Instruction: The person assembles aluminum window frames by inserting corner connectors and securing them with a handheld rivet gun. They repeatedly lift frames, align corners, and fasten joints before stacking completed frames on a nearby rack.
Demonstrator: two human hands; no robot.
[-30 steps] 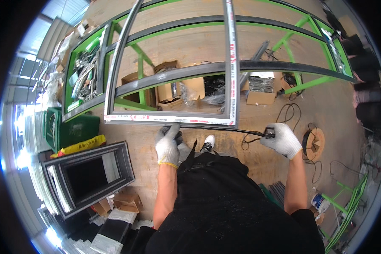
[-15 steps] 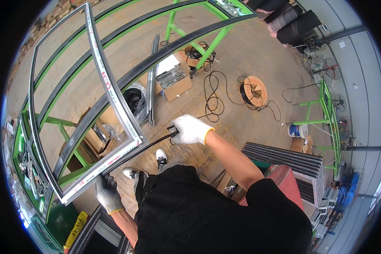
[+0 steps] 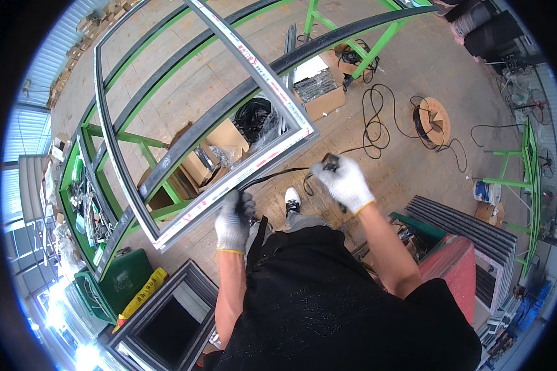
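A rectangular window frame (image 3: pixel 266 159), grey with printed white film, lies on the green rack with its near side toward me. My left hand (image 3: pixel 234 224), in a white knit glove with dark fingertips, is closed at the frame's near edge. There it pinches a black rubber strip (image 3: pixel 275 176), partly hidden by the fingers. The strip sags in the gap between my hands. My right hand (image 3: pixel 346 184), also gloved, is closed right of the frame's near right corner. A small dark blocky piece (image 3: pixel 331 162) sticks out of its fingers, and the strip runs to this hand.
The green rack (image 3: pixel 368 59) has black-padded curved rails. Open cardboard boxes (image 3: pixel 328 105) stand below and behind it. Loose black cord lies on the floor toward a spool (image 3: pixel 436 122). Stacked frames (image 3: pixel 464 226) are at right, more frames (image 3: pixel 173 309) and a green bin (image 3: pixel 120 278) at left.
My view has turned left, so the scene sits further right. The strip, taut before, now sags. My right hand has turned, its fingers pointing more upward; my left hand stays by the frame's near edge.
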